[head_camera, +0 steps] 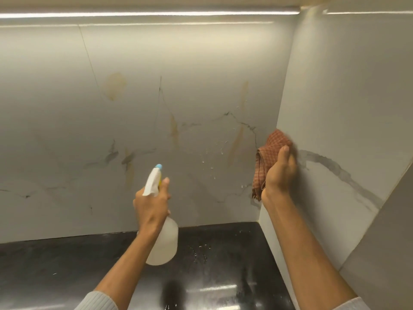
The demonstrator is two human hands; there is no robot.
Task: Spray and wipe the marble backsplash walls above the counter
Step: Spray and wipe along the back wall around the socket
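Observation:
The white marble back wall (156, 104) carries grey veins, tan streaks and spray droplets near its right end. It meets the marble side wall (339, 104) in a corner at the right. My left hand (152, 204) grips a translucent spray bottle (164, 245) by the neck, its blue-tipped nozzle aimed at the back wall. My right hand (281, 171) presses a crumpled red-brown checked cloth (271, 148) against the side wall just beside the corner, and part of the cloth hangs below the hand.
A glossy black counter (67, 265) runs under both walls, with water drops on it near the corner. A light strip (145, 14) glows under the cabinet at the top. A grey panel edge (384, 242) stands at the far right.

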